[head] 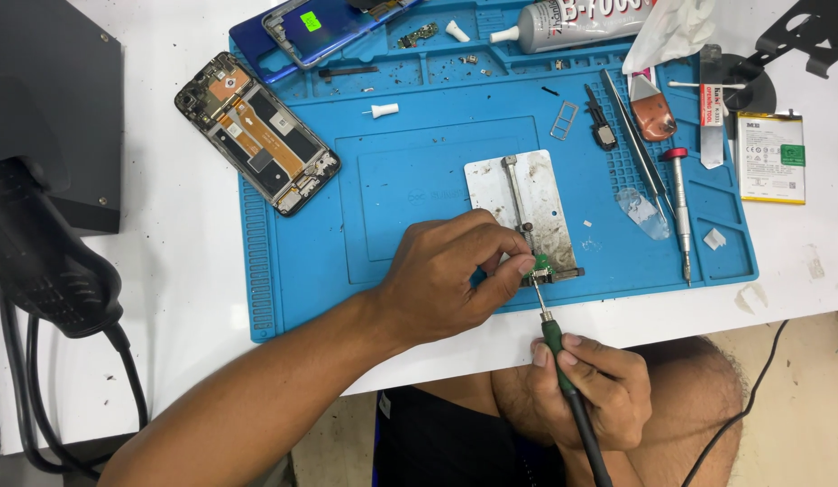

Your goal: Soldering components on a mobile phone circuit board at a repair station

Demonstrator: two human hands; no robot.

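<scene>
My right hand (592, 390) grips a soldering iron (554, 338) with a green collar and black handle; its tip points up at a small green circuit board (542, 265). That board is clamped at the near end of a scuffed metal holder plate (527, 203) on a blue work mat (419, 180). My left hand (450, 271) rests on the mat beside the holder, its thumb and fingertips pinched right at the small board. Whether the fingers hold solder wire is too fine to tell.
An opened phone body (256, 133) lies at the mat's left edge, a blue back cover (324, 27) at the top. Tweezers (633, 144), a red-capped screwdriver (680, 212), a battery (772, 158) and a glue tube (572, 18) lie right. A black hot-air handle (40, 261) sits left.
</scene>
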